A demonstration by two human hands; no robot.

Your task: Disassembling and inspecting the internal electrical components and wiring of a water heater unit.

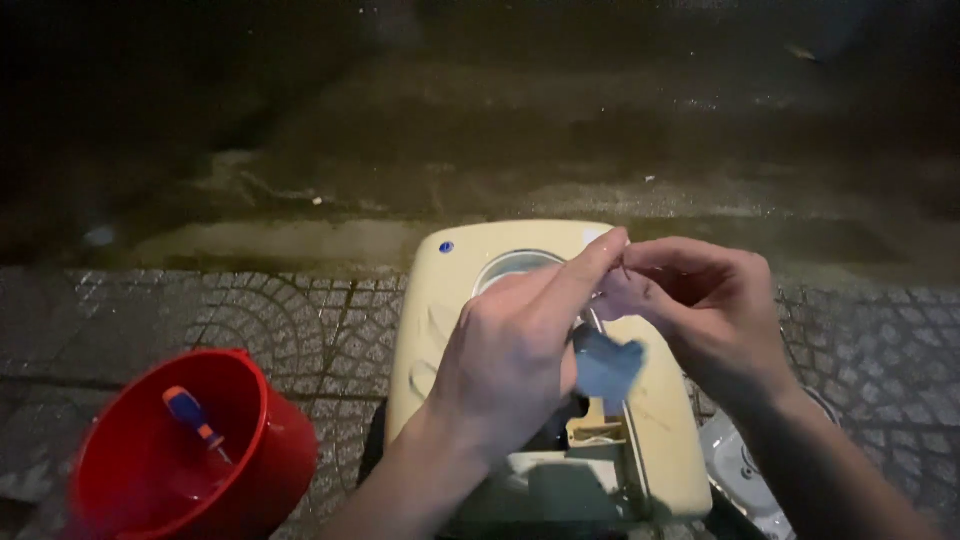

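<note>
Bucket: red bucket [195,455] at lower left on the patterned paving [300,310], mouth tilted up toward the camera.
Screwdriver: orange-and-blue handled screwdriver [195,417] lies inside the bucket, long axis slanting from upper left to lower right, shaft end down toward the bucket floor.
Casing: cream plastic appliance casing [655,440] lies flat on the paving in the centre, long axis running away from the camera; round window end far, broken open end near. Small blue dot near its far left corner.
Left hand: left hand [520,350] held over the casing, forefinger stretched up and to the right, fingertip meeting the right hand; grip closed to a narrow pinch.
Held part: thin wire [597,322] runs down from the pinch to a blurred pale blue piece [607,368] hanging between the hands, long axis near upright, above the casing's middle. Its exact kind cannot be told.
Right hand: right hand [705,305] curled, fingers pinched against the left fingertip at the wire's upper end.
Far right: a white rounded part [745,470] on the ground, partly hidden by the right forearm.
Beyond: dark wet ground [560,140] past the paving edge.
</note>
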